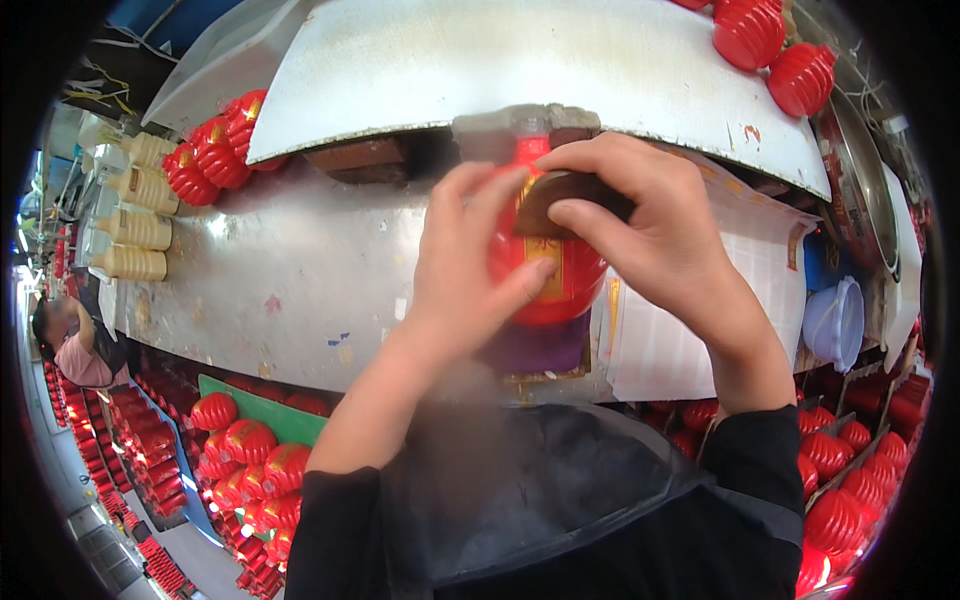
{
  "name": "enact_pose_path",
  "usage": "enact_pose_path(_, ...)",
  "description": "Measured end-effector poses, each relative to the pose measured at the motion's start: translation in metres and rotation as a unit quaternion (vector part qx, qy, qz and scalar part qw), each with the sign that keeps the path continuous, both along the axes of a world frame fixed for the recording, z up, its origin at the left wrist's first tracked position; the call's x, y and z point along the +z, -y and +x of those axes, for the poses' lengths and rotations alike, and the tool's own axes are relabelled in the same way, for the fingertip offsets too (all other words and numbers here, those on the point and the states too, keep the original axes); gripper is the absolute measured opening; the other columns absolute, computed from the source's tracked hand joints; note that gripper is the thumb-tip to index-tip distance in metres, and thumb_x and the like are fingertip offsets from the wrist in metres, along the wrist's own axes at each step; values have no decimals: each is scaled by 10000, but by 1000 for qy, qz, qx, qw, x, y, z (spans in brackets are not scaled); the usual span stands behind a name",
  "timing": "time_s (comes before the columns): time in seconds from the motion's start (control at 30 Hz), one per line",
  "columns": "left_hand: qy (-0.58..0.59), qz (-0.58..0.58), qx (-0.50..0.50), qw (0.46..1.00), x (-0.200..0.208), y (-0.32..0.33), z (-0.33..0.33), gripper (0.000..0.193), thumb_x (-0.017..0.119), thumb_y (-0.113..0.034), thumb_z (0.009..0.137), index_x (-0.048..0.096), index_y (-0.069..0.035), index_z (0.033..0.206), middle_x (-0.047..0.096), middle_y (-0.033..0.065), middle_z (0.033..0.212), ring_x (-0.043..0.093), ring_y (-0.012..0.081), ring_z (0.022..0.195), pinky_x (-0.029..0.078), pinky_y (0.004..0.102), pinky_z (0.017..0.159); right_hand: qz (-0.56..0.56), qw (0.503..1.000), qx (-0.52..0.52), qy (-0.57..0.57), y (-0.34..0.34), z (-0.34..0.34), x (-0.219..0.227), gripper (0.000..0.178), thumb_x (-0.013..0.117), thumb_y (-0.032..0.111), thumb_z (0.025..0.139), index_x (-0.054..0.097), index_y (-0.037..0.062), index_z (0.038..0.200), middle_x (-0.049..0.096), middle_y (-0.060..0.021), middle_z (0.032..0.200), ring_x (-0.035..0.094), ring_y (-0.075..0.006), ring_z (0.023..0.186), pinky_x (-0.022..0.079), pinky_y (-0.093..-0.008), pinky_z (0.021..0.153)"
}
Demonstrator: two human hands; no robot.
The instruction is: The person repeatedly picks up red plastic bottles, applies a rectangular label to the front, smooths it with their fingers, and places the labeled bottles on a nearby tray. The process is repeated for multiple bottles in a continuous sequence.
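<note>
A glossy red bottle with a narrow neck and a gold-and-red label lies in front of me, its neck pointing away against a rough grey block. Beneath its near end is a purple cloth. My right hand pinches a flat dark brown scraper-like piece between thumb and fingers, over the bottle's upper body. At the bottle's left side my left hand has its fingers spread, with the thumb over the label. Those fingers are slightly blurred, and whether they touch the bottle is unclear.
Thin pale sheets lie to the right on the metal table. A white board rises behind. Cream bottles and red ribbed bottles stand at left. A lilac bucket is at right. Another person is far left.
</note>
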State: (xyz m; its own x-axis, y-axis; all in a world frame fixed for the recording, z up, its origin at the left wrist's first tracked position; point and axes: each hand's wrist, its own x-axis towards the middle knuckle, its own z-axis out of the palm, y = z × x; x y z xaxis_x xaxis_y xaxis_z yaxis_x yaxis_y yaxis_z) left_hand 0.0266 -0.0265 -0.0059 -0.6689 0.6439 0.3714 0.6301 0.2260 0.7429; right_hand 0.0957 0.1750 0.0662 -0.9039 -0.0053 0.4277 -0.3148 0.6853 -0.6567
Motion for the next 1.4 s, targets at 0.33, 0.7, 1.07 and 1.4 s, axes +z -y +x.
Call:
enact_pose_path(0.33, 133, 121, -17, 984, -15, 6, -4, 551, 602, -240, 1006, 486, 1, 1488, 508, 225, 1492, 476, 383, 1414, 367, 439, 1186, 203, 945, 111, -233, 27, 53, -30, 223, 767, 54, 739, 737, 33, 959, 747, -84, 1009, 742, -246, 926, 599, -370, 755)
enact_pose_path(0.7, 142, 137, -1, 980, -21, 3, 0, 553, 596, -234, 1024, 469, 7, 1505, 521, 214, 1499, 503, 352, 1407, 383, 416, 1179, 179, 964, 33, -193, 38, 65, -36, 279, 796, -7, 714, 781, 39, 989, 761, -122, 1026, 751, -277, 925, 597, -380, 747)
enact_pose_path(1.07, 183, 133, -7, 974, -16, 5, 2, 563, 548, -197, 1053, 396, 12, 1553, 476, 193, 1567, 477, 309, 1435, 350, 394, 1204, 127, 974, 20, -186, 35, 66, -40, 295, 754, -9, 693, 759, 65, 978, 762, -86, 950, 749, -248, 867, 559, -350, 693)
enact_pose_path(1.4, 190, 62, -9, 980, 4, -2, -5, 742, 743, -278, 910, 412, 2, 1512, 526, 198, 1472, 527, 272, 1353, 421, 393, 1138, 85, 995, -31, -50, -2, -7, -10, 250, 700, 84, 909, 638, 22, 1142, 713, -205, 984, 701, -427, 923, 572, -458, 777)
